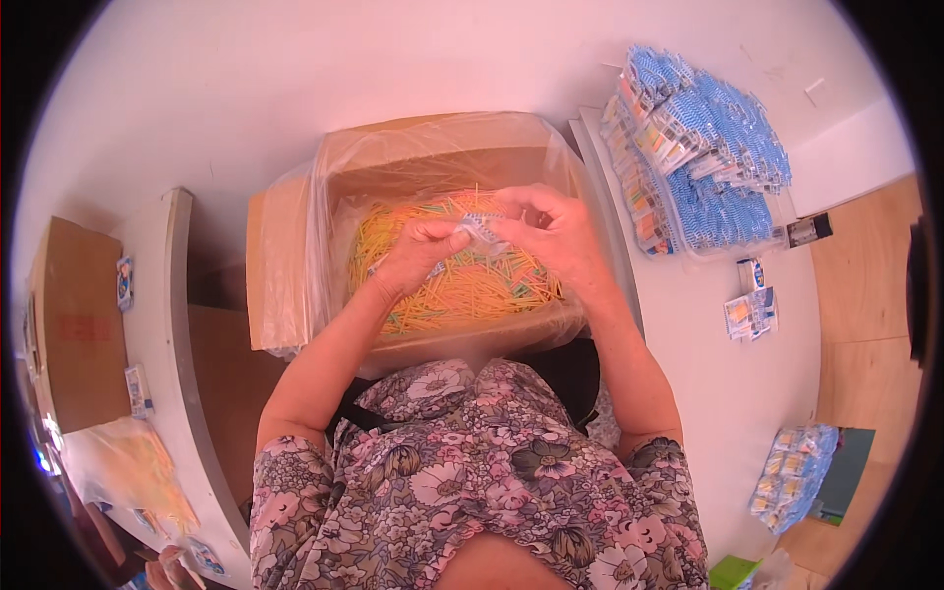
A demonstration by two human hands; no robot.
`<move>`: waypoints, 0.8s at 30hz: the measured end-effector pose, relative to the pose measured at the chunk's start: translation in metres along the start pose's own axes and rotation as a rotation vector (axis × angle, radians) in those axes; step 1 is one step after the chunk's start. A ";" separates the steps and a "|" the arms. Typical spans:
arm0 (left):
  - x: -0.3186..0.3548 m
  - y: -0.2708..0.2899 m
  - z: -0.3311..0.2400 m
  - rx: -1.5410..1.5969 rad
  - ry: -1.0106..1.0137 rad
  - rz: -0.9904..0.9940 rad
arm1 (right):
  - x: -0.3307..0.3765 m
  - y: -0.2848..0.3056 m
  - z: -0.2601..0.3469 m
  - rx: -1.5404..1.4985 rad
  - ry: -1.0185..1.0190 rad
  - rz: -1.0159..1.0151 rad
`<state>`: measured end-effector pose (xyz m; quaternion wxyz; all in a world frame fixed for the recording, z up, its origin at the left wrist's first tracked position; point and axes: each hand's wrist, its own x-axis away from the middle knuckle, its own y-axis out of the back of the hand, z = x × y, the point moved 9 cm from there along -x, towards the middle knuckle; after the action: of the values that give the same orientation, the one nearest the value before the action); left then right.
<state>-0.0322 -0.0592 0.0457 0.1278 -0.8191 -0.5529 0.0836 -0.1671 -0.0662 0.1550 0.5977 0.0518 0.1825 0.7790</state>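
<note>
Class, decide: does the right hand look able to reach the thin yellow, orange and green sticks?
Probably yes: the right hand is over the open brown cardboard box with sticks uncovered, though it seems occupied with a small translucent plastic packet.

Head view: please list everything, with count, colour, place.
Carton: one, brown, centre
Sticks: many, multicoloured, in carton
Packet: one, whitish, above sticks
Tub: one, clear, upper right
Piled packets: many, bluish, in tub
Loose packets: few, pale, below tub
Bundle: one, bluish, lower right
Box: one, brown, left
Left packets: two, bluish, left
Bag: one, clear, lower left
Tabletops: two, white, both sides
Objects: several, unclear, rim
Garment: one, multicoloured, bottom
Hands: two, bare, holding packet
</note>
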 end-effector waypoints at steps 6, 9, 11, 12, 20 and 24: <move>-0.004 -0.028 -0.006 0.048 0.103 0.040 | 0.020 0.016 0.011 -0.073 0.185 0.063; -0.013 -0.052 -0.005 0.017 0.140 0.075 | 0.035 0.029 0.007 0.017 0.234 -0.076; -0.017 -0.070 -0.005 -0.027 0.119 0.121 | 0.045 0.049 -0.013 -0.167 0.079 -0.187; -0.020 -0.079 0.000 -0.010 0.129 0.163 | 0.051 0.054 -0.021 -0.142 0.061 -0.221; -0.010 -0.012 0.017 -0.637 0.197 0.069 | 0.177 0.200 -0.044 0.093 0.065 -0.640; -0.002 0.063 0.037 -1.274 0.252 0.034 | 0.259 0.352 -0.126 0.258 -0.031 -1.164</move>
<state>0.0123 -0.0795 -0.0089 -0.3206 -0.7466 -0.4620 -0.3555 -0.5984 0.0748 0.1242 0.9179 0.0268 0.2655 0.2937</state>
